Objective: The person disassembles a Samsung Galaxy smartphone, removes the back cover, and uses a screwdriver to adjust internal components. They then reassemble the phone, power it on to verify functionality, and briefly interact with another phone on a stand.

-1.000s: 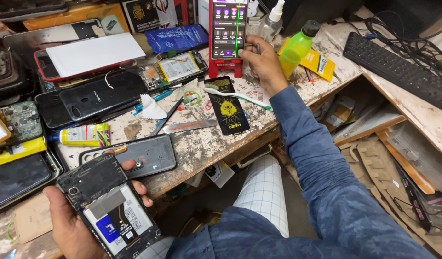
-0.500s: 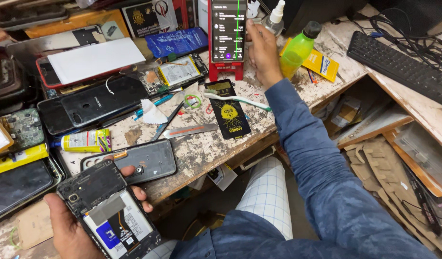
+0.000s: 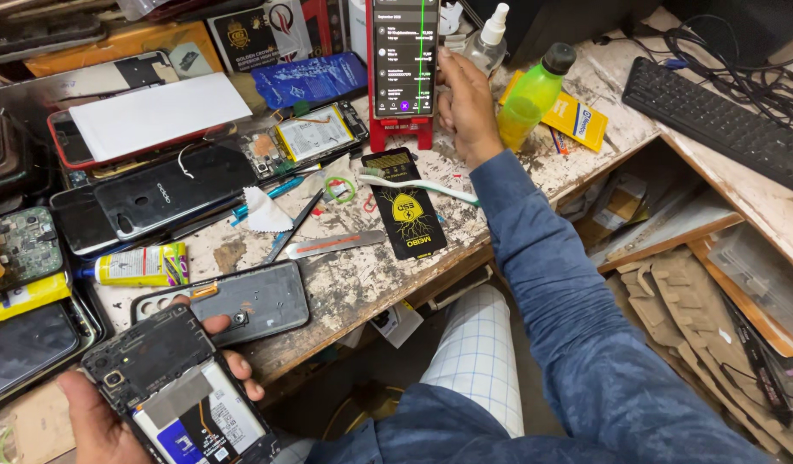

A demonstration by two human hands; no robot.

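Note:
My left hand (image 3: 100, 421) holds an opened phone (image 3: 177, 387) at the bottom left, back cover off, with its battery and dark inner frame showing. Just beyond it a grey back cover (image 3: 233, 302) lies on the bench. My right hand (image 3: 465, 103) reaches far forward and rests against the right edge of a lit phone (image 3: 403, 56) standing upright on a red stand (image 3: 401, 133). Whether the fingers grip that phone or only touch it is unclear. A green bottle (image 3: 529, 99) stands just right of the hand.
The worn bench (image 3: 370, 275) carries a white toothbrush (image 3: 418, 185), a black card (image 3: 407, 215), metal tweezers (image 3: 327, 246), a yellow glue tube (image 3: 138, 265), a loose battery (image 3: 315, 133), a black phone (image 3: 151, 199) and a clear spray bottle (image 3: 486, 43). A keyboard (image 3: 723, 120) lies at right.
My right hand moved up from the bench near the stand to the lit phone's right edge. The left hand kept the opened phone nearly still.

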